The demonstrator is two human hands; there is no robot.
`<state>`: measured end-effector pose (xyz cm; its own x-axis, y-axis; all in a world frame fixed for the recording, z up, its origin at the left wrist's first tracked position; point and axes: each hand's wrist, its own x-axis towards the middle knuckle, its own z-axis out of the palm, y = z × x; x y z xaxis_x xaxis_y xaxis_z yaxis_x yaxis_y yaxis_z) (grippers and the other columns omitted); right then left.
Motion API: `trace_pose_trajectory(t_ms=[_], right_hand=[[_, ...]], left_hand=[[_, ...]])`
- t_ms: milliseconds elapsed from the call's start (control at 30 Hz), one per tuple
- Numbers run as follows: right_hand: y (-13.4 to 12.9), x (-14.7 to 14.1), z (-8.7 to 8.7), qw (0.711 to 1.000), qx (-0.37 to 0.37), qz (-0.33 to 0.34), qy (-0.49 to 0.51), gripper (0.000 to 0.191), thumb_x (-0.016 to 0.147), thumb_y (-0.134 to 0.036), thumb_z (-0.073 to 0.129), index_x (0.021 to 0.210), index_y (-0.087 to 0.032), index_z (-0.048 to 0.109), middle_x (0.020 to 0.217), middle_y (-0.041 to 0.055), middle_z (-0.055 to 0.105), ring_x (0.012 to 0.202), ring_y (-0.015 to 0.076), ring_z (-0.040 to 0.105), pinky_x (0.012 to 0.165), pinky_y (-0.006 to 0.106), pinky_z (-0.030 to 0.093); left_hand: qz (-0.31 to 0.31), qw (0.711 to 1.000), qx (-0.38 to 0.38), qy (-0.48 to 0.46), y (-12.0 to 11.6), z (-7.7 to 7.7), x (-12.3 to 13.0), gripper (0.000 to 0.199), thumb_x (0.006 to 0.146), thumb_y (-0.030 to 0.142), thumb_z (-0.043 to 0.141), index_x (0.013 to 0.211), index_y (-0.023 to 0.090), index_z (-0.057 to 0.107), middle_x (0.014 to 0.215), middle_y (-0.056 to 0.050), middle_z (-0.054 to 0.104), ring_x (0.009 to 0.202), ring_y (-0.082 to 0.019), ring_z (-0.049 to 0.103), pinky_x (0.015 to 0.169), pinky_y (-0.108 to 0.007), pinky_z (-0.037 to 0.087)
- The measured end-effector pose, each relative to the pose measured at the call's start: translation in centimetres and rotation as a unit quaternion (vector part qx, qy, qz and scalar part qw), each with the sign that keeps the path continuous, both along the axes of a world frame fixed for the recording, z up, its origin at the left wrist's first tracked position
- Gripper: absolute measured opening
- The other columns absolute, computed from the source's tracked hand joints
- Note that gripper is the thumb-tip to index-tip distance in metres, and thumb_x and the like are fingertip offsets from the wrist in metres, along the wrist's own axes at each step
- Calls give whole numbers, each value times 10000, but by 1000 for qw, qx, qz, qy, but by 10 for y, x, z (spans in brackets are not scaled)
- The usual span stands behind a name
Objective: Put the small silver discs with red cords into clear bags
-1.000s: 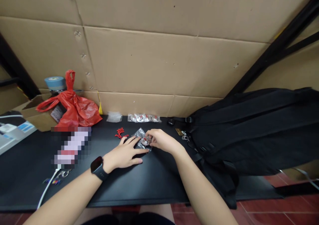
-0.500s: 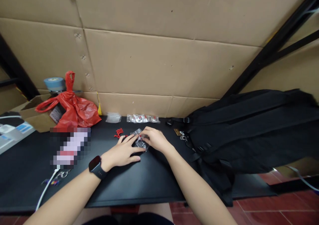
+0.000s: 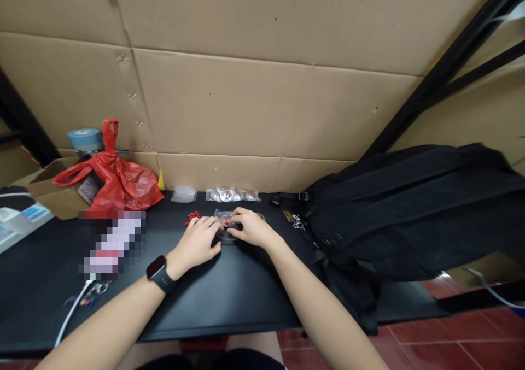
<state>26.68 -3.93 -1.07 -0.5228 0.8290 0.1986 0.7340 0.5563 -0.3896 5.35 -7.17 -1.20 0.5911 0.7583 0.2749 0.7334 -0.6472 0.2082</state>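
Note:
Both hands meet over a small clear plastic bag (image 3: pixel 223 215) on the black table (image 3: pixel 229 299). My left hand (image 3: pixel 199 241) rests at the bag's left side, its fingers bent and its thumb apart. From the right, my right hand (image 3: pixel 252 229) pinches at the bag, where a bit of red shows between the fingertips. A round clear rim lies partly under the hands. Just left of them is a small pile of red cords (image 3: pixel 192 217). Behind, several bagged round silver pieces (image 3: pixel 233 195) lie in a row, beside a stack of clear bags (image 3: pixel 184 193).
A black backpack (image 3: pixel 422 211) covers the right side, with keys (image 3: pixel 298 223) at its edge. On the left are a red plastic bag (image 3: pixel 123 181), a cardboard box (image 3: pixel 57 198), a blurred-out flat object (image 3: pixel 117 244) and a white cable (image 3: pixel 71 315). Cardboard (image 3: pixel 238 107) stands behind.
My left hand has drawn its fingers in and shifted slightly left. The clear bag lies differently under the fingertips, and the round rim shows more. The red cords look more bunched.

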Motion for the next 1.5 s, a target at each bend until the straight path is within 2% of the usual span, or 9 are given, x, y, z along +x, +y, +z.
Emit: trace_pose_trajectory(t_ms=[200, 367, 500, 600, 700, 833, 1033, 1267, 1500], right_hand=[[-2, 6, 3, 1000, -8, 21, 21, 309, 851, -347, 699, 1133, -223, 723, 1135, 80, 623, 1006, 203, 640, 923, 325, 478], [-4, 6, 5, 999, -21, 39, 30, 361, 851, -358, 698, 1186, -225, 698, 1151, 89, 623, 1030, 210, 636, 943, 336, 474], [-3, 9, 7, 994, -51, 84, 43, 603, 754, -433, 789, 1297, -233, 617, 1213, 99, 619, 1128, 240, 599, 1001, 364, 450], [-1, 12, 7, 993, -64, 94, 44, 776, 613, -423, 887, 1300, -226, 585, 1239, 98, 628, 1157, 257, 583, 1005, 379, 439], [1, 13, 6, 995, -56, 75, 31, 538, 662, -298, 865, 1142, -200, 642, 1139, 77, 671, 1053, 229, 621, 924, 339, 459], [3, 11, 5, 997, -35, 52, 34, 76, 845, -167, 664, 915, -179, 690, 977, 55, 697, 913, 173, 641, 829, 274, 449], [5, 9, 4, 991, -110, -5, 70, 161, 903, -236, 572, 912, -176, 721, 839, 26, 723, 751, 143, 643, 698, 235, 427], [11, -2, -7, 990, -96, -62, 81, 183, 835, -164, 556, 757, -165, 722, 799, 25, 712, 729, 138, 620, 684, 229, 401], [8, 6, -3, 988, -113, -41, 99, 151, 867, -268, 609, 841, -168, 719, 717, -1, 674, 648, 116, 573, 633, 220, 389]], left_hand=[[32, 999, 8, -24, 5, 0, 0, 399, 818, 164, 552, 1216, 186, 561, 1233, -110, 617, 1124, -276, 586, 963, -421, 435], [0, 999, 9, -46, 7, -3, 0, 482, 830, 129, 538, 1303, 217, 506, 1305, -102, 584, 1178, -256, 571, 976, -393, 446], [-15, 999, 9, -36, 10, -8, 0, 508, 861, 128, 551, 1351, 229, 467, 1292, -85, 627, 1149, -249, 591, 987, -404, 422], [-4, 999, 7, -33, 13, -8, -1, 335, 885, 174, 572, 1217, 220, 561, 1184, -73, 686, 1096, -250, 616, 962, -403, 411], [2, 999, -5, -44, 15, -5, -1, 122, 923, 217, 528, 980, 215, 636, 1010, -46, 724, 975, -221, 644, 912, -374, 409], [27, 994, -33, -98, 16, -5, -2, 159, 944, 270, 488, 916, 211, 633, 908, -31, 726, 873, -196, 653, 889, -352, 411], [59, 978, -70, -189, 19, -7, 0, 123, 956, 266, 466, 945, 216, 578, 818, 8, 727, 804, -171, 679, 883, -331, 431], [104, 972, -53, -203, 26, -10, 5, 196, 929, 278, 512, 1117, 230, 538, 727, 19, 681, 663, -166, 651, 688, -265, 446], [17, 978, -83, -192, 30, -17, -12, 634, 765, 242, 730, 1326, 237, 436, 894, 7, 695, 849, -183, 682, 809, -285, 493]])
